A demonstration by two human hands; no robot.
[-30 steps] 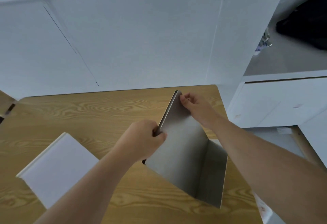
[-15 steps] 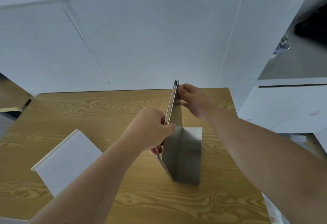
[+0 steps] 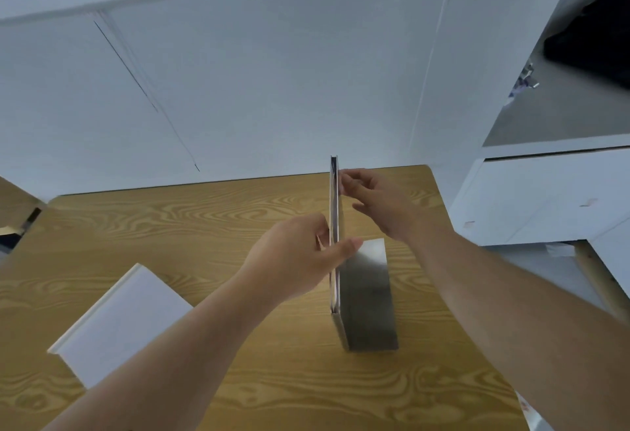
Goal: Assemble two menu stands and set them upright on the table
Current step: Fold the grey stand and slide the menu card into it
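A metal menu stand (image 3: 366, 294) stands upright on the wooden table (image 3: 170, 226), its flat base resting on the wood and its thin vertical panel seen edge-on. My left hand (image 3: 300, 260) pinches the near part of the panel's upper edge between thumb and fingers. My right hand (image 3: 378, 202) touches the far top corner of the panel with its fingertips, the other fingers spread. A second stand is not to be seen.
A white flat box (image 3: 119, 325) lies on the table at the left, partly under my left forearm. White wall panels rise behind the table's far edge. A white cabinet (image 3: 545, 199) stands to the right of the table.
The stand was tilted in the air a second ago; both hands swung it upright and lowered its base onto the table. My right fingers have loosened at the top corner.
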